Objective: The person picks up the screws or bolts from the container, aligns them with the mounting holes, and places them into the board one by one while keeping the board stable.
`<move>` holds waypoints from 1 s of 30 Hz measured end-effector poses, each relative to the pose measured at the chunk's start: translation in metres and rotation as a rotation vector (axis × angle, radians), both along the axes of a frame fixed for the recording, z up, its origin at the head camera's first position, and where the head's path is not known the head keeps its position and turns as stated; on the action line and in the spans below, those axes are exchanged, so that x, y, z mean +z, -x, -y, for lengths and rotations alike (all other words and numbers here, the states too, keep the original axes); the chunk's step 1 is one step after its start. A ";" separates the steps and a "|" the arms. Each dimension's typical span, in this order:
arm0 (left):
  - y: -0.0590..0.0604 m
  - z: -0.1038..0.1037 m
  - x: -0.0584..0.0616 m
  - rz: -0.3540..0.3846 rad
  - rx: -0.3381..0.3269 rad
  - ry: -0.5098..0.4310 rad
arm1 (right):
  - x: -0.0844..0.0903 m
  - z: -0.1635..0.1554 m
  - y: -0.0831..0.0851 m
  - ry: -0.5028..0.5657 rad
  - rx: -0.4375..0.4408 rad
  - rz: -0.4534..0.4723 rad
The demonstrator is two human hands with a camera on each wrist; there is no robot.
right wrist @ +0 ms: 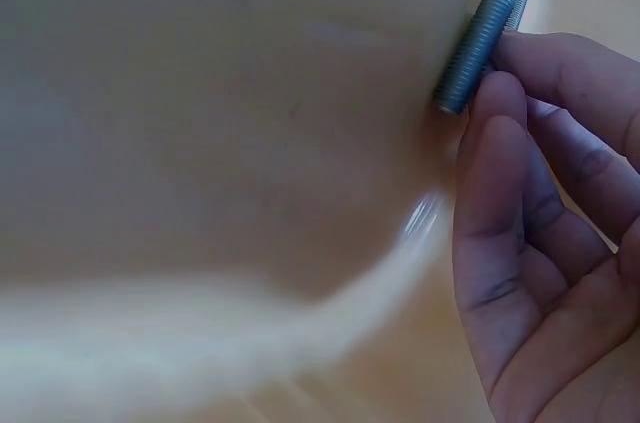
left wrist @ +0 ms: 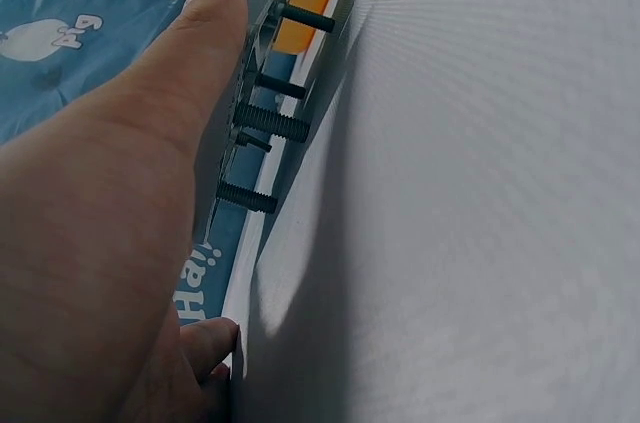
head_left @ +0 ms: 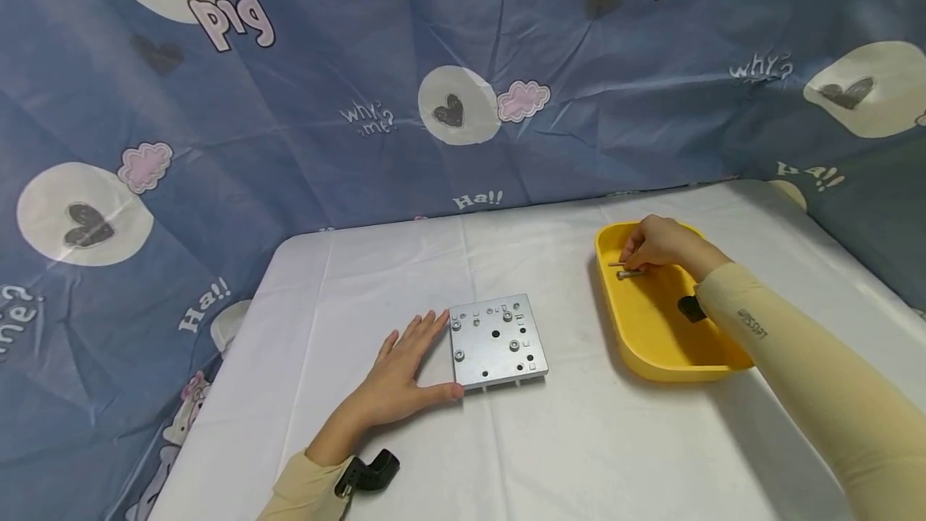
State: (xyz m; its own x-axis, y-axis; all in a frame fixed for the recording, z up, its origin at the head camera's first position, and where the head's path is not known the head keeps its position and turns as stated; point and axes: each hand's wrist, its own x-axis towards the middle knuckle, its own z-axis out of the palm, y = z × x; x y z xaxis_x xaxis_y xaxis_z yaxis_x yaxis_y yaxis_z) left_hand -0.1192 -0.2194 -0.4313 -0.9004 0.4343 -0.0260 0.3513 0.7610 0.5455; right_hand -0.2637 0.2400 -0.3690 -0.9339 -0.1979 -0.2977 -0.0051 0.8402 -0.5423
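Observation:
My left hand (head_left: 407,376) lies beside a silver metal plate (head_left: 481,356), its fingers stretched along the left side and its thumb touching the front left corner. Several socket head screws sit in the plate's holes. Their threaded ends (left wrist: 272,123) stick out underneath in the left wrist view and hold the plate off the cloth. Inside a yellow bin (head_left: 637,356), my right hand (head_left: 661,244) pinches a thin screw (head_left: 615,264) between thumb and forefinger. A thicker socket head bolt (right wrist: 485,33) is right by those fingertips, partly covering the thin screw in the right wrist view.
A white cloth (head_left: 362,288) covers the table, and a blue printed curtain (head_left: 325,103) hangs behind it. The yellow bin's raised walls surround the right hand. A black wrist mount (head_left: 369,473) juts out from the left wrist, low over the cloth.

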 end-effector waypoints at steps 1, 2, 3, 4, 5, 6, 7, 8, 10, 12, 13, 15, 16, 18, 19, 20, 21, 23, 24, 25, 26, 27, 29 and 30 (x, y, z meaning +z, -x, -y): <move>0.000 0.000 0.000 0.000 -0.002 -0.002 | -0.001 0.001 0.000 -0.006 0.000 -0.002; 0.000 0.001 -0.001 0.000 -0.003 -0.005 | -0.001 0.002 0.000 -0.011 0.002 -0.001; -0.001 0.001 -0.002 0.000 -0.004 -0.005 | -0.002 0.002 0.000 -0.018 0.005 0.001; -0.001 0.001 -0.002 0.001 -0.003 -0.005 | -0.002 0.002 0.000 -0.024 0.007 0.004; -0.001 0.001 -0.002 0.006 -0.003 -0.004 | -0.002 0.003 0.000 -0.031 0.013 0.009; -0.002 0.002 -0.003 0.009 -0.003 -0.002 | -0.002 0.003 0.000 -0.039 0.017 0.014; -0.002 0.002 -0.003 0.012 -0.004 0.002 | -0.003 0.003 0.000 -0.045 0.022 0.018; -0.002 0.002 -0.003 0.014 -0.003 0.004 | -0.003 0.003 0.000 -0.051 0.027 0.019; -0.002 0.002 -0.002 0.019 0.001 0.008 | -0.002 0.003 0.001 -0.063 0.036 0.015; -0.001 0.001 -0.001 0.018 0.001 0.010 | -0.001 0.002 0.001 -0.064 0.039 0.006; 0.000 0.001 0.000 0.014 -0.001 0.010 | -0.001 0.002 0.002 -0.061 0.037 0.002; 0.001 0.001 0.000 0.009 -0.001 0.011 | 0.000 0.001 0.002 -0.056 0.035 0.000; 0.002 0.000 0.001 0.008 -0.003 0.010 | 0.000 0.001 0.003 -0.055 0.035 0.002; 0.002 0.000 0.001 0.006 -0.008 0.009 | 0.001 0.001 0.003 -0.054 0.036 0.011; 0.002 0.000 0.001 0.006 -0.010 0.011 | 0.001 0.001 0.003 -0.055 0.038 0.015; 0.002 0.000 0.001 0.006 -0.009 0.013 | 0.001 0.001 0.004 -0.056 0.040 0.019; 0.003 0.000 0.001 0.005 -0.010 0.012 | 0.002 0.001 0.004 -0.059 0.042 0.022; 0.003 0.000 0.001 0.005 -0.011 0.011 | 0.002 0.001 0.005 -0.065 0.044 0.025; 0.003 0.000 0.000 0.006 -0.009 0.011 | 0.002 0.001 0.006 -0.068 0.048 0.025; 0.003 0.001 0.000 0.003 -0.009 0.010 | 0.002 0.001 0.006 -0.073 0.053 0.027; 0.003 0.001 0.000 0.002 -0.009 0.009 | 0.002 0.001 0.007 -0.076 0.056 0.030; 0.003 0.001 0.001 0.003 -0.010 0.008 | 0.002 0.001 0.007 -0.082 0.059 0.033; 0.003 0.000 0.001 0.005 -0.011 0.008 | 0.003 0.001 0.008 -0.083 0.064 0.042; 0.003 0.000 0.001 0.007 -0.010 0.008 | 0.003 0.001 0.008 -0.084 0.063 0.046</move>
